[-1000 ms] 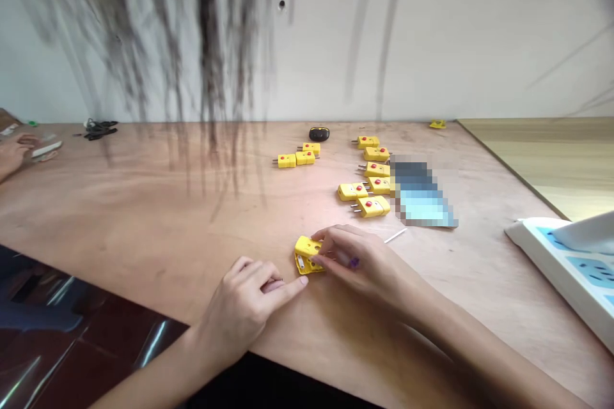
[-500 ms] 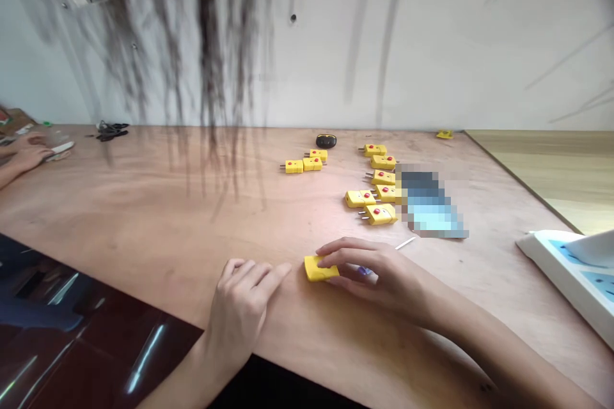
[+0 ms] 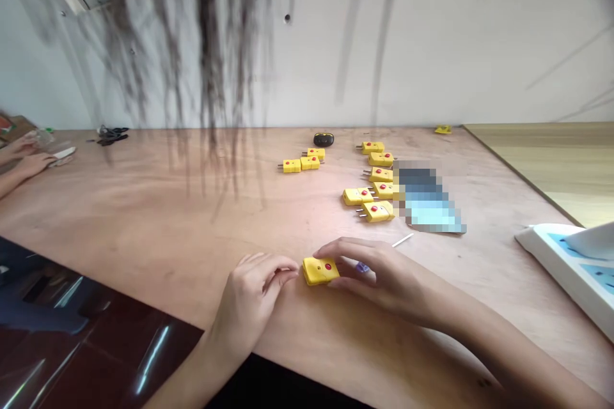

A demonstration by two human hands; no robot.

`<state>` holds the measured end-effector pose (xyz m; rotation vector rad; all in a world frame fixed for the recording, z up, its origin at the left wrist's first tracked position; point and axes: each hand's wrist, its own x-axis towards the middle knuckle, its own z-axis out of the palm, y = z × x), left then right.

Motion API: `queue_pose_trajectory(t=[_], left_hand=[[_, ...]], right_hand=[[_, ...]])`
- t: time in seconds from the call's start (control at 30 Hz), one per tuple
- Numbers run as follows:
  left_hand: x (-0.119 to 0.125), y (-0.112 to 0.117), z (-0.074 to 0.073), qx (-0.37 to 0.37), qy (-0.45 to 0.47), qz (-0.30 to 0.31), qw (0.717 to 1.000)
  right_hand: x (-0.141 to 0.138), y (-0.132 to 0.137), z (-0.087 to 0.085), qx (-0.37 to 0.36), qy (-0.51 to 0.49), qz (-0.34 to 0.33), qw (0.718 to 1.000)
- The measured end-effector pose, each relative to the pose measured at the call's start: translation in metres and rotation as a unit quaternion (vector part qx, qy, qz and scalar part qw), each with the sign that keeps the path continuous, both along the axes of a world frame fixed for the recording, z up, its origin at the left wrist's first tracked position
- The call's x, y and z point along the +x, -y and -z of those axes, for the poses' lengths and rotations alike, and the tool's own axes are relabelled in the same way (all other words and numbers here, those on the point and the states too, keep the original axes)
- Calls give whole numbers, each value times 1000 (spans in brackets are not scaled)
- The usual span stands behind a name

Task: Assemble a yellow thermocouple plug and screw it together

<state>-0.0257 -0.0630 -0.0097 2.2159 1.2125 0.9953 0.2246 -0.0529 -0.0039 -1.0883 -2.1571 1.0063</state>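
The right hand (image 3: 384, 278) grasps a yellow plug (image 3: 320, 271) by its right end, fingers arched over the top. The plug lies flat near the front edge of the desk (image 3: 144, 204), at lower centre of the frame, its red dot facing up. The left hand (image 3: 252, 294) sits just beside it, curled fingertips touching the plug's left end; whether they grip it cannot be told.

Other plugs (image 3: 378, 211) lie in two groups farther back, right of centre, beside a pixelated blue patch (image 3: 429, 201). A black object (image 3: 323, 139) sits near the far edge. A white power strip (image 3: 561, 268) lies at the right. A co-worker's hands (image 3: 23, 156) rest at the upper left.
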Motion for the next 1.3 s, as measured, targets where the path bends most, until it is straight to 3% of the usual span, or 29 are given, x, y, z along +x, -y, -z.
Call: queue_pose_trajectory(t=[0.23, 0.6, 0.87, 1.13, 1.3], left_hand=[[11, -6, -4, -46, 82, 26, 995], [20, -3, 4, -24, 79, 56, 995], [22, -2, 5, 79, -25, 53, 995], [29, -5, -4, 63, -73, 35, 995], [34, -7, -13, 88, -167, 43, 981]], right_hand=[[-2, 0, 2, 8, 2, 1, 1000], [-1, 0, 1, 18, 12, 1, 1000], [-4, 0, 20, 43, 13, -8, 999], [-3, -1, 18, 57, 22, -10, 998], [-7, -1, 17, 61, 32, -7, 998]])
